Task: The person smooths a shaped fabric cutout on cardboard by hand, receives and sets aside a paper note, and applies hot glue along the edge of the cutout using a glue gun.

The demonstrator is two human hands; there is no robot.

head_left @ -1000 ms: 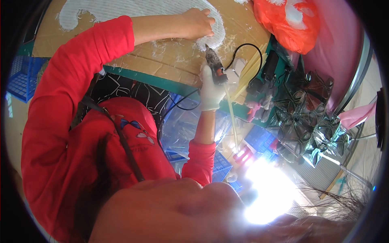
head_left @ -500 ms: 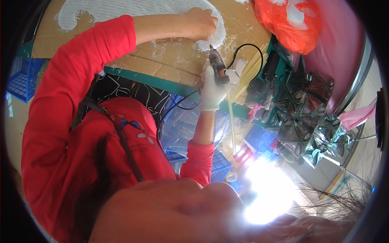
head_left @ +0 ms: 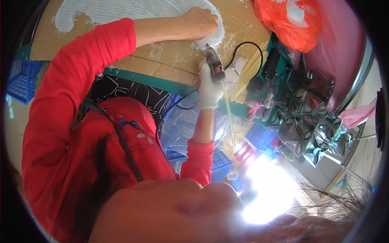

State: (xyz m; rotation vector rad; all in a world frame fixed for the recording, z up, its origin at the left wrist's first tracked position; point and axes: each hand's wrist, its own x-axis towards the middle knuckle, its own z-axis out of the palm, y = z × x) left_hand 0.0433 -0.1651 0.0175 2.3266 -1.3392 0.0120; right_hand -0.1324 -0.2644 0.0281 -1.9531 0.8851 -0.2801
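Note:
A white fuzzy-edged fabric piece with a curled end lies across the cardboard. My left hand, bare and closed, grips its right end; the fingertips are hidden beneath the hand. In a white glove, my right hand is wrapped round a hot glue gun. The gun's dark, stained nozzle points away from me and reaches the edge of the fabric piece just below my left hand. A long pale glue stick sticks out of the back of the gun. Loose white fibres are scattered around.
An orange-red plastic bag with white stuff sits at the far right. Pale strips and a black cable lie beside the glue gun. Dark shiny wrapped pieces fill the right side. A blue basket stands at left.
The fabric piece has shifted slightly left and toward me. My right hand and the glue gun have moved a little up and to the left. My left hand keeps its grip.

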